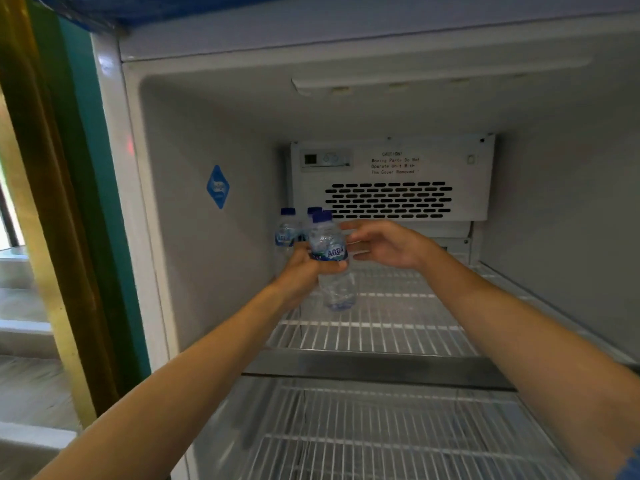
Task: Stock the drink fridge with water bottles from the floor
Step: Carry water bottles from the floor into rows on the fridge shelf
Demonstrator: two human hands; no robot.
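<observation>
A small clear water bottle (330,261) with a blue cap and blue label is held upright over the fridge's top wire shelf (391,327). My left hand (304,271) is wrapped around its middle from the left. My right hand (384,242) hovers just right of the bottle, fingers spread, tips near its label. Behind it, at the shelf's back left corner, stand two more bottles (286,233), one mostly hidden.
The fridge's left wall (214,237) lies close beside the bottles. A vented fan cover (391,181) fills the back wall. A second wire shelf (398,441) sits below. The top shelf stretches bare to the right.
</observation>
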